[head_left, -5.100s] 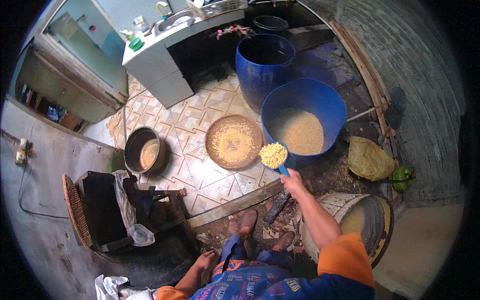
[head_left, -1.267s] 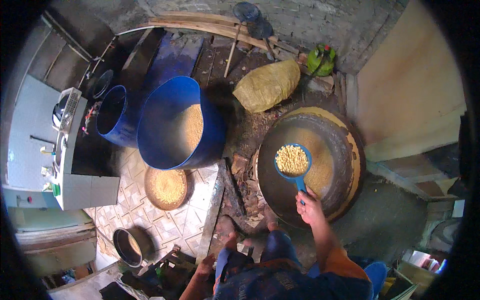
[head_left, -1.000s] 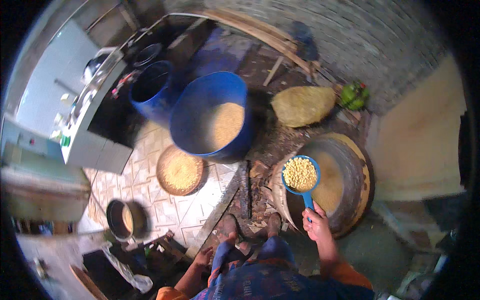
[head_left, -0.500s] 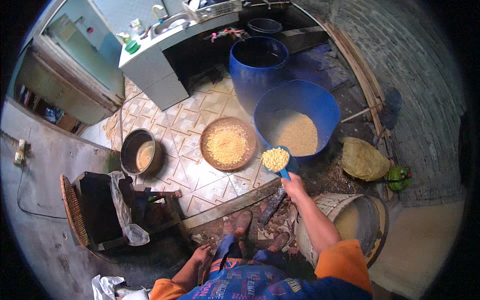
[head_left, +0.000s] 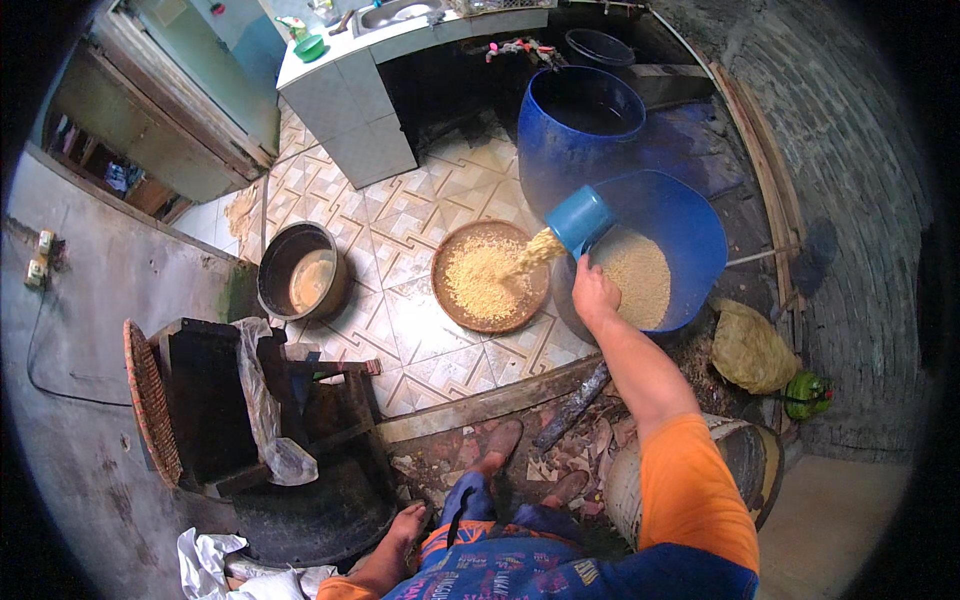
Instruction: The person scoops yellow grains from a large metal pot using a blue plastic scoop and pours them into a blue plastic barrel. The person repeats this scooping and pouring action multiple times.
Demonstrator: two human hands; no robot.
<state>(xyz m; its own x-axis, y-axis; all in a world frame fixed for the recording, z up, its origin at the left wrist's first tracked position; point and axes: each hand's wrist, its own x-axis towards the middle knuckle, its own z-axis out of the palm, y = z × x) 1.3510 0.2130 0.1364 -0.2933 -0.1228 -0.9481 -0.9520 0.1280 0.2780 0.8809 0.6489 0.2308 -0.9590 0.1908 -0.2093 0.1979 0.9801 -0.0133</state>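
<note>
Head view: we count one round brown tray [head_left: 528, 308] on the tiled floor [head_left: 420, 358], and it serves as our landmark. Our right hand [head_left: 596, 292], to the right of the tray, is closed around the handle of one blue dipper [head_left: 580, 220]. That dipper is tipped with its mouth toward the tray, and one stream of pale grains [head_left: 540, 255] runs from it into the tray, where a loose layer of them lies. Our left hand [head_left: 408, 522] hangs on the near side of the tray, by our left thigh; we cannot tell how far its fingers are curled or whether they hold anything.

Two blue tubs stand near the tray: one wide tub [head_left: 705, 240] to its right with more grains inside, and one taller tub [head_left: 560, 140] beyond it. Left of the tray is one dark basin [head_left: 338, 290]. Well to the tray's right lie one yellowish sack [head_left: 745, 350] and one green container [head_left: 803, 395]. Far beyond the tray, one green bowl [head_left: 310, 47] sits on one white surface [head_left: 350, 120].
</note>
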